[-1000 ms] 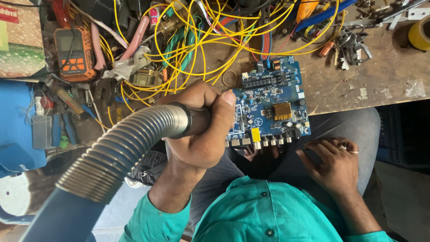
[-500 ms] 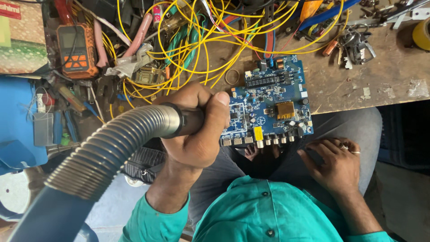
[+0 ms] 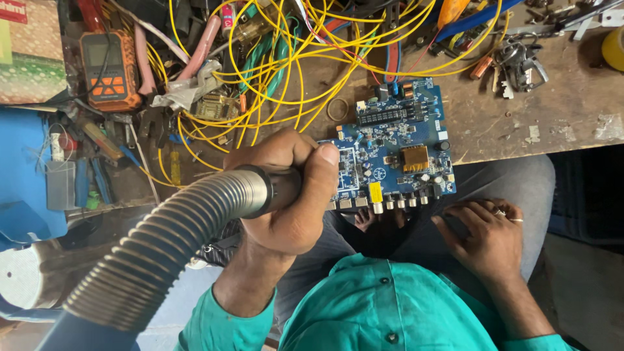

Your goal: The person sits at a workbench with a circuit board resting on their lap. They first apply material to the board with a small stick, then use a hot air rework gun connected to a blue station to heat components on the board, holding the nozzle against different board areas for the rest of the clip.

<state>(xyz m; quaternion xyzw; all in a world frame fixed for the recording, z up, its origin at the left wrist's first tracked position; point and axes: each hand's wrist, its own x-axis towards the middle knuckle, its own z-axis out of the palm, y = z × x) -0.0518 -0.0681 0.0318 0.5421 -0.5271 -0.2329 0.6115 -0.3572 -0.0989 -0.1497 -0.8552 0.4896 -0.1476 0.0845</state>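
My left hand [image 3: 286, 188] grips the dark nozzle end of a grey ribbed hose [image 3: 169, 240], held just left of a blue circuit board [image 3: 396, 146]. The board lies flat at the front edge of the wooden bench, with a row of connectors along its near side. The nozzle's tip is hidden behind my fingers. My right hand [image 3: 487, 240] rests flat on my thigh, fingers spread, rings on two fingers, holding nothing.
A tangle of yellow wires [image 3: 273, 65] covers the bench behind the board. An orange multimeter [image 3: 110, 68] lies at the far left, above a blue box [image 3: 26, 175]. Metal tools [image 3: 520, 62] and a yellow tape roll [image 3: 614, 49] sit at the right.
My left hand has shifted slightly with the hose nozzle beside the board. My right hand has stayed on my thigh.
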